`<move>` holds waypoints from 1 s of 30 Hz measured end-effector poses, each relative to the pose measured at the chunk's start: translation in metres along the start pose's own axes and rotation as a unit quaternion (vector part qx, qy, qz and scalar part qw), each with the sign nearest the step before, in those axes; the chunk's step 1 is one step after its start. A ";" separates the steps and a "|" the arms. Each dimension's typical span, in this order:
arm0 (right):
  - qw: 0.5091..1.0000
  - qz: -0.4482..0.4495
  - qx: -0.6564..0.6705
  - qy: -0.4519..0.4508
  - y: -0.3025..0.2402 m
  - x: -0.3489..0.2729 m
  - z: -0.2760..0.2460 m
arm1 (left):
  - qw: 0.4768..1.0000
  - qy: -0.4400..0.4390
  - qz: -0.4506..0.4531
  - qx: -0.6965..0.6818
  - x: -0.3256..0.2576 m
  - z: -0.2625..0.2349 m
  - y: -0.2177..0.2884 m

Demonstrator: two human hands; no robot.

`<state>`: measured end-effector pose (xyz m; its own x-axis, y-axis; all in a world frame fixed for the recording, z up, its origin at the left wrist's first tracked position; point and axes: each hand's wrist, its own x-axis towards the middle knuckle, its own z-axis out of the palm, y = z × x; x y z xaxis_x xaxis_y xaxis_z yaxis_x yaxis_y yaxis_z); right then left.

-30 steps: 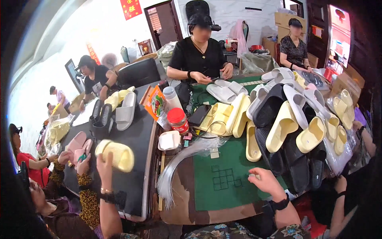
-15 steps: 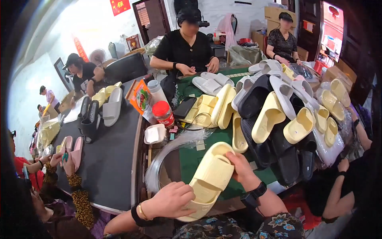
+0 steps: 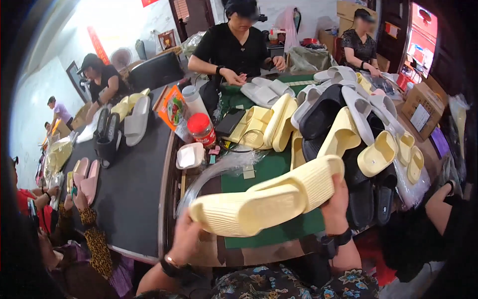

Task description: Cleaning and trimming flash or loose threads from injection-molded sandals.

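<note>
Two pale yellow slippers are held end to end over the green mat [image 3: 284,226], their heel ends overlapping. My left hand [image 3: 186,238] grips the toe end of the nearer slipper [image 3: 274,208], fingers partly hidden behind it. My right hand [image 3: 335,204] is closed around the ribbed toe part of the farther slipper [image 3: 318,182]. Just beyond my right hand rises a pile of yellow, black and grey slippers, among them a black slipper [image 3: 321,112] and a yellow slipper [image 3: 342,134]. A bundle of clear plastic strands [image 3: 211,172] lies on the mat behind the held pair.
Near the table's left edge stand a red-lidded jar [image 3: 201,130], a white tub [image 3: 190,155], a bottle [image 3: 194,101] and an orange packet [image 3: 173,109]. A dark side table [image 3: 134,199] holds more slippers. A cardboard box [image 3: 422,109] sits at right. Several co-workers sit around.
One slipper showed between my hands; now two are stretched lengthwise, and my hands have spread apart. At right, a person's bagged yellow slippers have moved away, and a box shows there.
</note>
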<state>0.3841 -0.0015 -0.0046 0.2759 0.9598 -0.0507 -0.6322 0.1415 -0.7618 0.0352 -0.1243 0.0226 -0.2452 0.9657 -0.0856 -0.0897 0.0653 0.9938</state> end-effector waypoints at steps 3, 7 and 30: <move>0.997 -0.022 -0.072 -0.033 -0.036 0.009 -0.024 | 0.999 0.035 0.016 0.017 0.002 -0.023 0.038; 0.925 0.087 -0.306 -0.207 -0.045 0.007 -0.004 | 0.978 -0.067 0.034 0.193 0.006 -0.036 0.066; 0.719 -0.062 -0.593 -0.357 0.047 -0.018 0.003 | 0.903 -0.143 0.032 0.404 0.043 0.019 -0.035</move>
<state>0.3469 -0.0118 -0.0375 -0.4338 0.8969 0.0859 0.5447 0.3370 -0.7679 0.0466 -0.0804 -0.0141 0.0453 0.9917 -0.1201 0.6780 0.0578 0.7328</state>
